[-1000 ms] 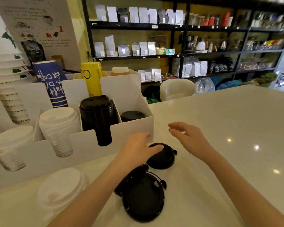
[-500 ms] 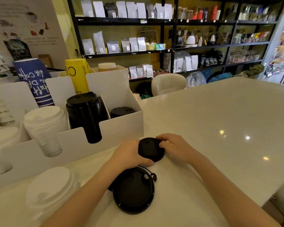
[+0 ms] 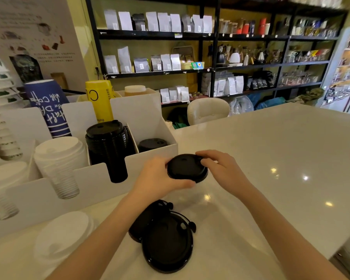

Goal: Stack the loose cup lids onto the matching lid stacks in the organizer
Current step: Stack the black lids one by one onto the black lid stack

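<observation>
both hands hold one small black lid [image 3: 187, 168] between them, just above the white counter [image 3: 271, 150] and just in front of the organizer's [image 3: 97, 178] front wall near its right corner. the left hand [image 3: 160, 176] cups the lid's left rim with the thumb curled under its near edge, so the underside there is hidden; the right hand [image 3: 220, 168] has its fingers closed on the far right rim. whether the lid touches the counter cannot be told, as the hands cover its lower edge.

in the organizer's rightmost compartment only the top of a short black lid stack [image 3: 152, 144] shows over the wall. next to it on the left stands a tall black lid stack [image 3: 107, 146], seen through a slot in the front wall; the single lids in it are too close to count. further left are two white lid stacks: one [image 3: 59, 160] whole, the other [image 3: 2, 184] blurred and cut by the left edge of the view.

toward the counter's near edge lie two larger black lids [image 3: 164, 237] overlapping, the farther one partly under the left forearm. left of them a low pile of white lids [image 3: 63, 237] sits blurred in front of the organizer; their number cannot be made out.

behind the lid compartments stand a blue cup stack [image 3: 47, 110] and a yellow cup stack [image 3: 100, 102], their lower parts hidden by the dividers.
</observation>
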